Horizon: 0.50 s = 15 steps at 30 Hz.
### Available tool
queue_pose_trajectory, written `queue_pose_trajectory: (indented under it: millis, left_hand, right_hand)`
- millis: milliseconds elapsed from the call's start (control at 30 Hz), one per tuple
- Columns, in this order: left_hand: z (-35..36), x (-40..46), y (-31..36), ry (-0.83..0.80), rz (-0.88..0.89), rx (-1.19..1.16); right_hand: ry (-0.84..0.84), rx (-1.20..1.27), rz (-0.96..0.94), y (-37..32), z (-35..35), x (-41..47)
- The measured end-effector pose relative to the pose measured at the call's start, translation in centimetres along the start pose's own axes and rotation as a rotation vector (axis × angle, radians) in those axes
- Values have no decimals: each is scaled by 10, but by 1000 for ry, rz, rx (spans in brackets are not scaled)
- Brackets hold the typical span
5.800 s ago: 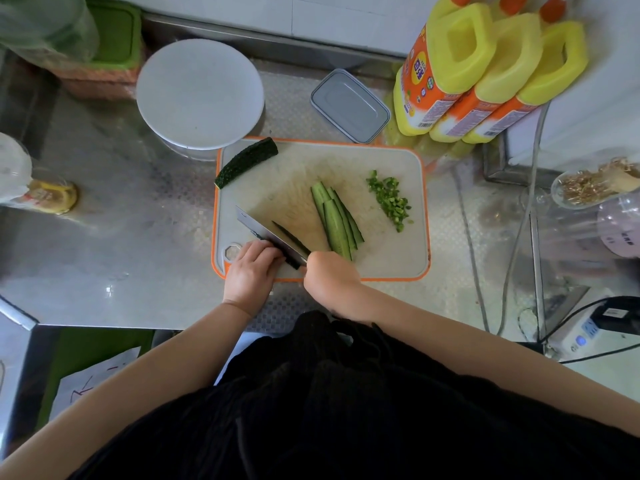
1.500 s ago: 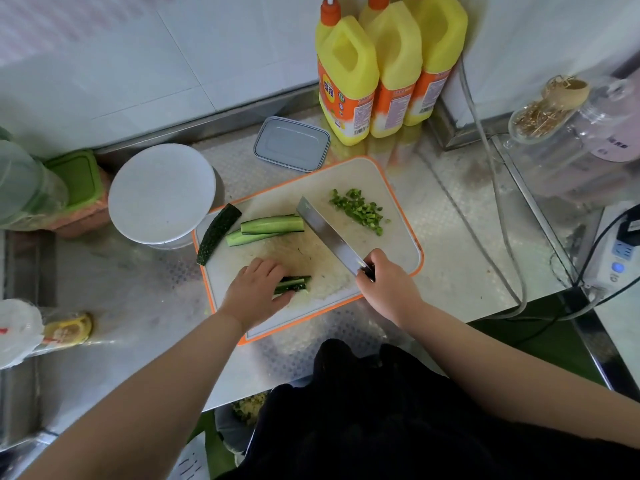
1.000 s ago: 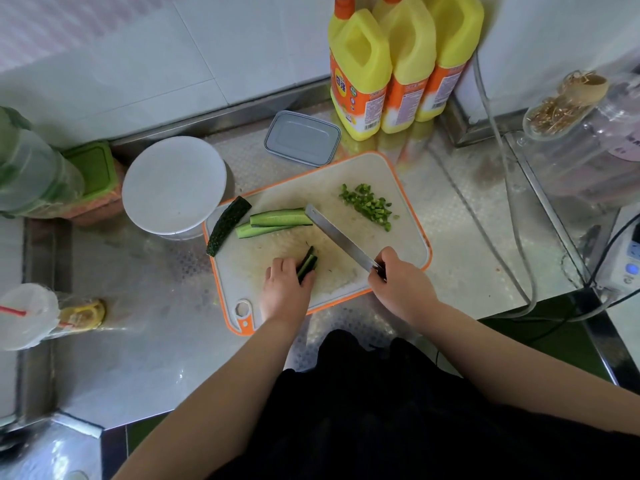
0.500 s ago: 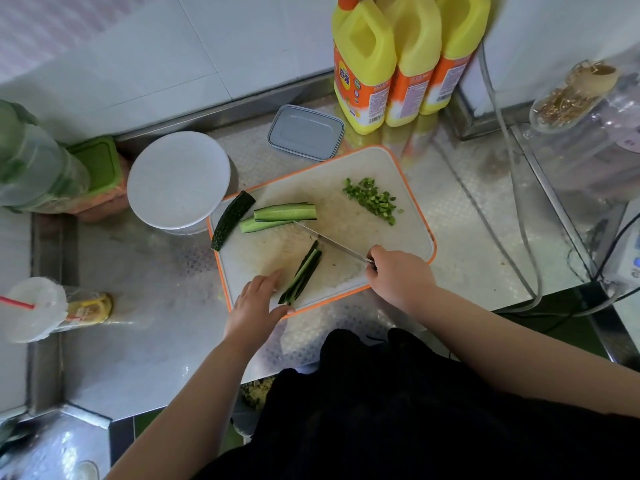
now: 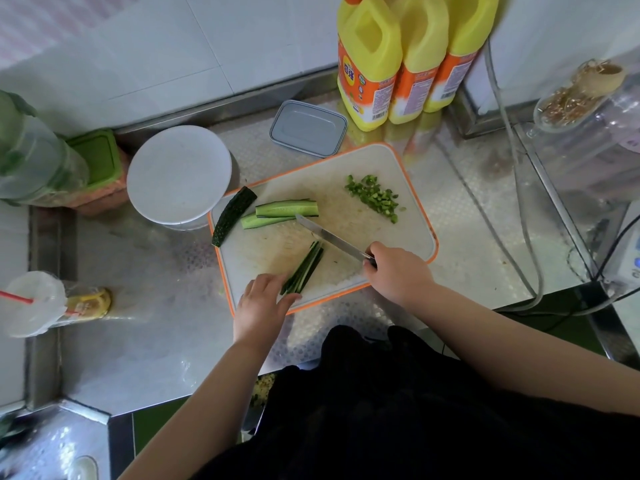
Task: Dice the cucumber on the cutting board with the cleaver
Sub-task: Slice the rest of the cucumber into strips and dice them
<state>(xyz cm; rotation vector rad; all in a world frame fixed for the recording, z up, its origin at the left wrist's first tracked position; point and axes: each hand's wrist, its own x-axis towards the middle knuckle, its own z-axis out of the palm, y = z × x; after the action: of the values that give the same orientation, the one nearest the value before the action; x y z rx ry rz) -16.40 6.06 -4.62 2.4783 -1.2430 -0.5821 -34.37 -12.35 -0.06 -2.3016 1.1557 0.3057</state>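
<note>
A white cutting board with an orange rim (image 5: 408, 188) lies on the steel counter. A bundle of thin cucumber strips (image 5: 304, 266) lies near its front edge. My left hand (image 5: 263, 304) rests with straight fingers beside the bundle's near end, thumb touching it. My right hand (image 5: 394, 271) grips the cleaver (image 5: 329, 237) by the handle; its blade points up-left, edge-on, just right of the strips. Thicker cucumber spears (image 5: 282, 212) and a dark cucumber piece (image 5: 233, 214) lie at the board's far left. A pile of diced cucumber (image 5: 374, 197) sits at the far right.
A round white lid on a bowl (image 5: 178, 174) stands left of the board, a grey lidded box (image 5: 308, 128) behind it, three yellow bottles (image 5: 408, 53) at the back. A drink cup (image 5: 33, 303) lies at left. Cables (image 5: 519, 216) run along the right.
The board was turned and the cucumber strips regrouped. In the last half second my left hand stayed at the bundle's near end and the cleaver stayed beside the strips.
</note>
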Motion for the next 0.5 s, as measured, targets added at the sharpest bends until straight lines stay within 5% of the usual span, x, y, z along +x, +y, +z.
queue_pose_trajectory:
  millis: [167,500]
  left_hand:
    - [2,2,17,103,16,-34]
    - [13,38,50,19,-40,-81]
  right_hand:
    - [8,-1,-21,-4,-1,2]
    - [-13,-16,-37,-12,0,10]
